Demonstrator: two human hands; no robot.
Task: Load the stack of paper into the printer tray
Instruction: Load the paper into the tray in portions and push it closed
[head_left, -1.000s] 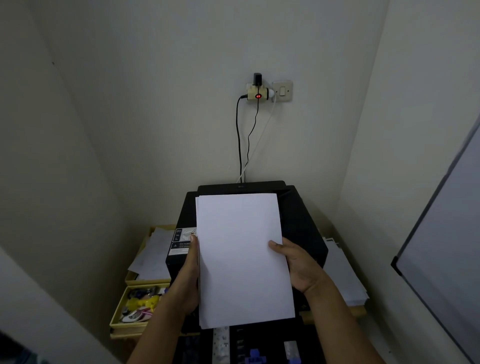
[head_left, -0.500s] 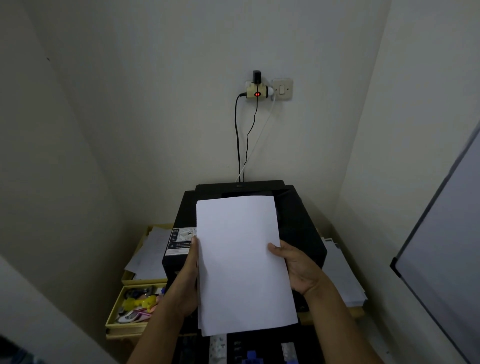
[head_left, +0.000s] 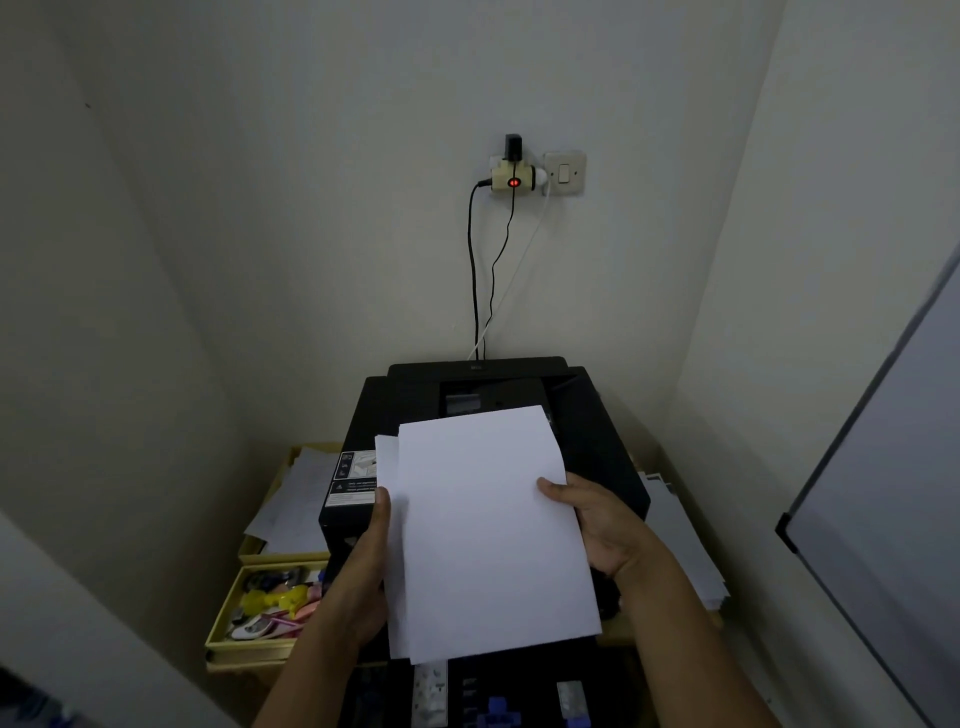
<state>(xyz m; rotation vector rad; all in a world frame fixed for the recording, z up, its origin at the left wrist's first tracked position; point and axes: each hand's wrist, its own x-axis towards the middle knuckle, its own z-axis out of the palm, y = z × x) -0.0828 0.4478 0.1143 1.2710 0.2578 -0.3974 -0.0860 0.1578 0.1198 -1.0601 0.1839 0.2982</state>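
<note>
paper stack (head_left: 488, 525) — light, floppy, sheets fanning | left hand (head_left: 363, 566), right hand (head_left: 597, 525) — each grip clasps a long edge | hold mid-edges over printer (head_left: 597, 441)

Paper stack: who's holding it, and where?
Both hands hold the paper stack: left hand on its left long edge, right hand on its right long edge.

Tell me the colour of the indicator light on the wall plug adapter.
Red: the indicator light glows on the cream plug adapter, seen in the head view.
</note>
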